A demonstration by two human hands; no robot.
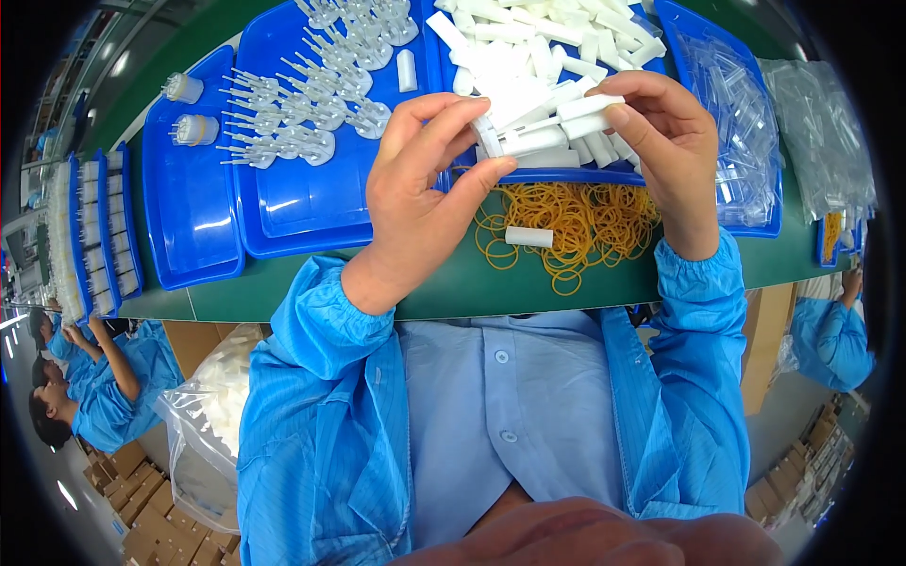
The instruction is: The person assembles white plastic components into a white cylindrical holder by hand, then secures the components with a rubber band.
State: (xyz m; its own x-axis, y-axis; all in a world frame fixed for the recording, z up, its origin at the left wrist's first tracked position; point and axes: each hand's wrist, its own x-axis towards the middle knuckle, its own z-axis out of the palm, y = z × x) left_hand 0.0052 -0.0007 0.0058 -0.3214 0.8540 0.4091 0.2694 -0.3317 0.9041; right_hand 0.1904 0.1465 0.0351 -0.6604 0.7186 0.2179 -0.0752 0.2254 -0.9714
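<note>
My left hand [425,179] pinches the round base of a clear pronged plastic piece [488,137] between thumb and fingers, prongs toward the right. A white foam cylinder [536,141] lies along the prongs. My right hand [665,127] grips another white foam cylinder [587,107] at the prong ends, thumb below and fingers above. One more may lie against it; the overlap hides this. Behind both hands, a blue tray heaped with white foam cylinders [566,33] fills the back. Below them lies a pile of yellow rubber bands [576,222] with a loose foam cylinder [528,237] on it.
Several clear pronged pieces [302,99] stand in a blue tray [311,212] at left. A narrower blue tray [193,241] holds two banded foam bundles [194,130]. Clear plastic parts [741,141] fill a right-hand tray, beside a plastic bag [821,123]. Co-workers [113,382] sit at left and right.
</note>
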